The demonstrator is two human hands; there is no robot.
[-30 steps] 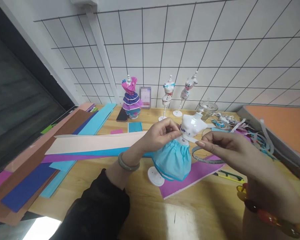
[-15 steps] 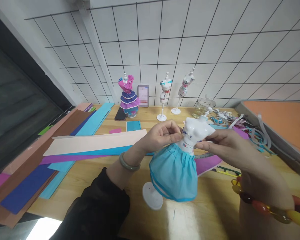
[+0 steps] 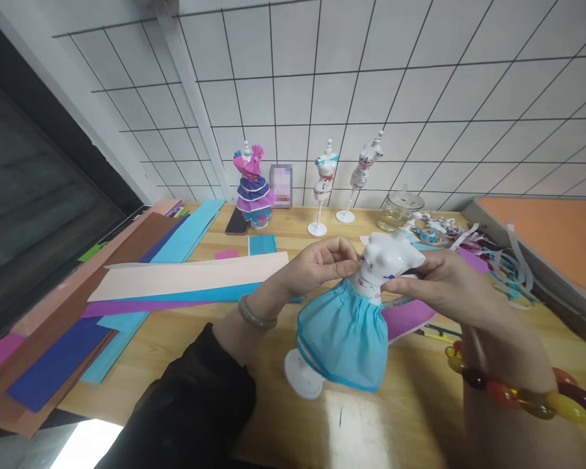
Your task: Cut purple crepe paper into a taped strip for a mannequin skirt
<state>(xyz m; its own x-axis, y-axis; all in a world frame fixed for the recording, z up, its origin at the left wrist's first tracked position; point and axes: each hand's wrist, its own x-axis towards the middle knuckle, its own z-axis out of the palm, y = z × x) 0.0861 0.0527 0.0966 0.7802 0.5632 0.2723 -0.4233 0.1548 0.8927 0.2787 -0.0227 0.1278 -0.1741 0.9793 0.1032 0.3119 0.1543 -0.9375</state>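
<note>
A miniature dress mannequin [image 3: 390, 255] with a glossy white torso tilts in front of me, wearing a gathered turquoise skirt [image 3: 349, 335] at its waist. Its round white base [image 3: 303, 374] shows under the hem at the left. On the torso's left side, my left hand [image 3: 325, 264] is closed, thumb and fingertips pinched together against the waist just above the skirt. My right hand [image 3: 432, 280] grips the torso from the other side, thumb towards the front and the other fingers partly hidden behind it.
Behind stand a mannequin in a ruffled dress [image 3: 254, 189], two white mannequins [image 3: 325, 179] [image 3: 366, 166] and a glass jar [image 3: 400, 207]. Long paper-like strips [image 3: 190, 277] lie left. Coloured scraps [image 3: 508, 260] and an orange-bottomed tray [image 3: 551, 228] are at right. A purple piece [image 3: 407, 319] lies behind the skirt.
The mannequin has shifted slightly right and tilted a little more, with both hands keeping their hold. The whole view has moved slightly.
</note>
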